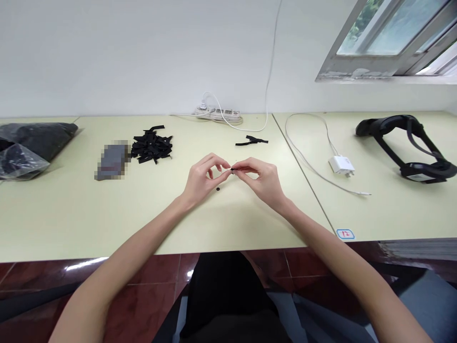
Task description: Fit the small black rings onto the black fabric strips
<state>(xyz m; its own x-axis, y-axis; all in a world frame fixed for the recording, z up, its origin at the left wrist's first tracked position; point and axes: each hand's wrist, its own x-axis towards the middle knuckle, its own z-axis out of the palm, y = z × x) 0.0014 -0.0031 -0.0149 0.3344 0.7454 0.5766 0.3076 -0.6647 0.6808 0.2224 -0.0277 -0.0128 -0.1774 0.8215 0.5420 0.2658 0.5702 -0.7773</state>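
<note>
- Black scrap [233, 171] sits at the fingertips of the left hand [200, 180] and right hand [267, 180], both pinching it.
- Small ring [218, 189] lies near and left of that pinch.

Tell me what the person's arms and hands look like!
The left hand and right hand are bare, with slim fingers and no gloves. The left arm and right arm are slender and bare too: no sleeves, watch or bracelet shows on the parts in view.
</note>
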